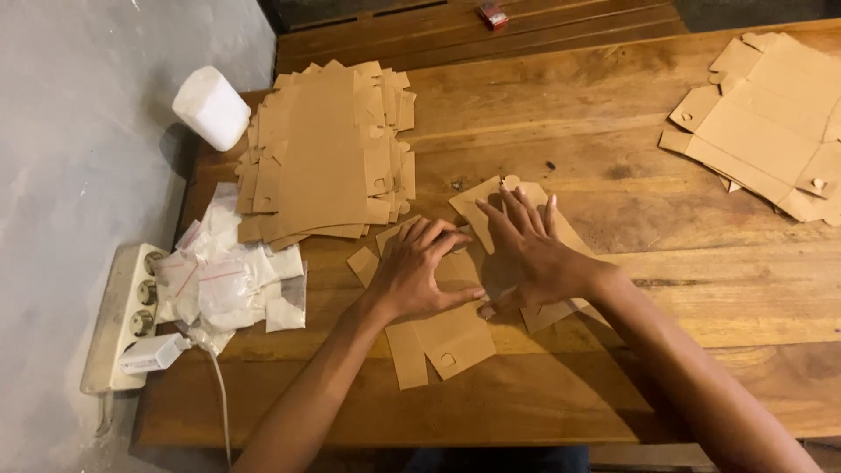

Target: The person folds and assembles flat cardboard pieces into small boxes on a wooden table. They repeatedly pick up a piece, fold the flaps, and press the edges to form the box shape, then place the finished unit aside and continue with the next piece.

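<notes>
Here both hands lie flat on a die-cut brown cardboard blank in the middle of the wooden table — the left hand pins its near half, fingers spread, gripping nothing; the right hand presses open-palmed across the far flaps. Folding this well likely means firm, even pressure along the score line. The card looks thin, matte and stiff, with notched tabs — a stack of flat blanks lies just beyond.
</notes>
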